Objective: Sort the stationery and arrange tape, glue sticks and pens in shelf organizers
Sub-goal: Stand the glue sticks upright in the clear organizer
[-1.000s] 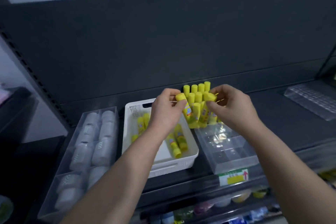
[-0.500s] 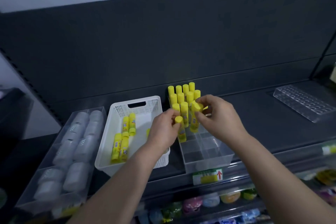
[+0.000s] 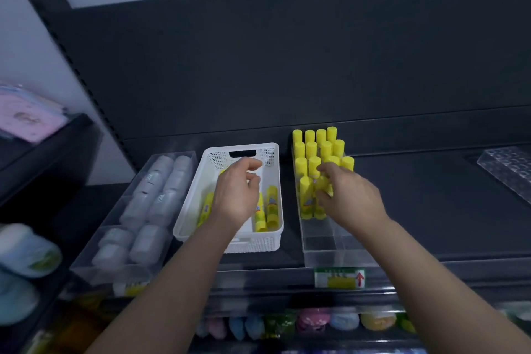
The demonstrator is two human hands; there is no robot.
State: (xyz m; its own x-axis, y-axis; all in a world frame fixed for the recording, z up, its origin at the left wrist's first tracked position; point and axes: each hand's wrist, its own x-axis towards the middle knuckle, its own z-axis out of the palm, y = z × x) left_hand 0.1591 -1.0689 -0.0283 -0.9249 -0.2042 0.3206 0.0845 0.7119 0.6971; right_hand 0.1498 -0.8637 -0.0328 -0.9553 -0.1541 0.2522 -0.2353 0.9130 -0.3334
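Left grip (image 3: 238, 195) loosely curled, nothing in it, over white basket (image 3: 270, 149) where loose glue sticks (image 3: 271, 204) lie flat. Right grip (image 3: 349, 198) against front row of upright glue sticks (image 3: 316, 138) in clear organizer (image 3: 330, 247); hold unclear.

shelf label (image 3: 340, 278), red arrow (image 3: 359, 277), text seemingly unreadable

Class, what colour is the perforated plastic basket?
White; the perforated plastic basket shows best in the head view.
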